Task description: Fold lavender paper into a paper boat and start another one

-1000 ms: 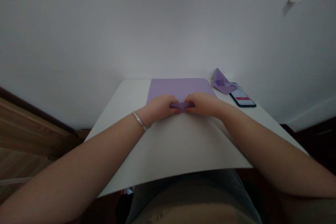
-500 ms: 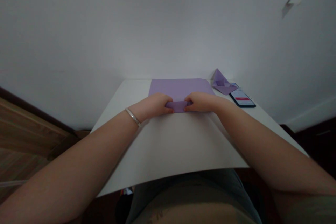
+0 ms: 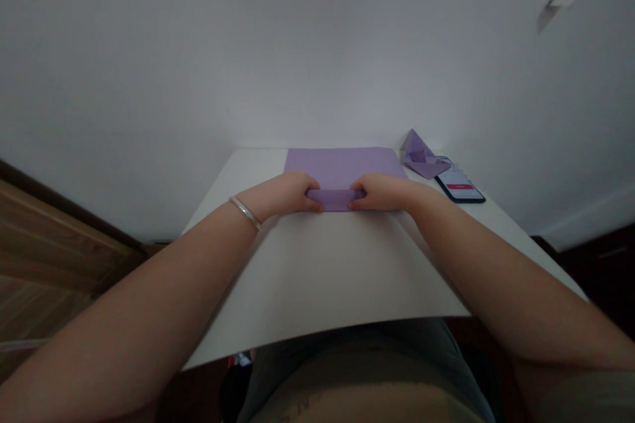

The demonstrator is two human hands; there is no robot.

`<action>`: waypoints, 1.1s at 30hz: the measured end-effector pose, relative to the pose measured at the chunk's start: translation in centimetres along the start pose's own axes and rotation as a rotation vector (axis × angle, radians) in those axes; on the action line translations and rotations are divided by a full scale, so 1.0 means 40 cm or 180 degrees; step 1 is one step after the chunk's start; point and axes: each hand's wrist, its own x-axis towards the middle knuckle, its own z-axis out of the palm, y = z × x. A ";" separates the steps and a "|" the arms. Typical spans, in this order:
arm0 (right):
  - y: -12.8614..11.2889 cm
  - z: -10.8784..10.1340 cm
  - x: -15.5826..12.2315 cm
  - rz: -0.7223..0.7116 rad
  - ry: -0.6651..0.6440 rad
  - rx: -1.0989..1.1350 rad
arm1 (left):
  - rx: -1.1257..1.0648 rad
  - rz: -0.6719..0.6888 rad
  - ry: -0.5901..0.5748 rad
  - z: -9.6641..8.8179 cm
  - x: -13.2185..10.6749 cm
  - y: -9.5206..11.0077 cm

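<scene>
A sheet of purple paper (image 3: 347,162) lies flat on the white table, its near edge folded over into a narrow strip (image 3: 335,200). My left hand (image 3: 297,192), below a silver bangle (image 3: 245,213), pinches the left part of that fold between thumb and fingers. On the right part, my right hand (image 3: 377,192) pinches the same strip. A short stretch of the fold shows between the two hands; the outer ends of it are hidden beneath them.
A folded purple paper shape (image 3: 421,155) stands at the back right, touching or overlapping a phone (image 3: 459,184) with a lit screen. The white table (image 3: 317,277) meets a plain wall (image 3: 317,46) at the back. Wooden furniture (image 3: 49,244) stands at the left.
My left hand has slid a little to the left along the fold, so more of the strip shows between the hands. My right hand has hardly moved.
</scene>
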 end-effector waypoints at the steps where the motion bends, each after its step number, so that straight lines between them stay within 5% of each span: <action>1: 0.002 0.002 0.001 0.0003 -0.0001 -0.0003 | 0.0000 -0.0006 -0.0027 -0.002 -0.001 -0.005; 18: 0.006 0.016 0.005 -0.0096 0.0020 -0.0088 | -0.0273 -0.0446 -0.0601 -0.006 -0.008 -0.041; 27: 0.015 0.023 0.005 -0.0055 -0.0027 -0.0200 | -0.0604 -0.0291 -0.0739 -0.006 -0.008 -0.069; 29: 0.014 0.019 0.007 -0.0082 -0.0020 -0.0217 | -0.0640 -0.0313 -0.0603 -0.006 -0.010 -0.052; 33: 0.000 0.001 0.008 -0.0071 -0.0021 -0.0169 | -0.0380 -0.0190 0.0352 0.008 -0.003 -0.004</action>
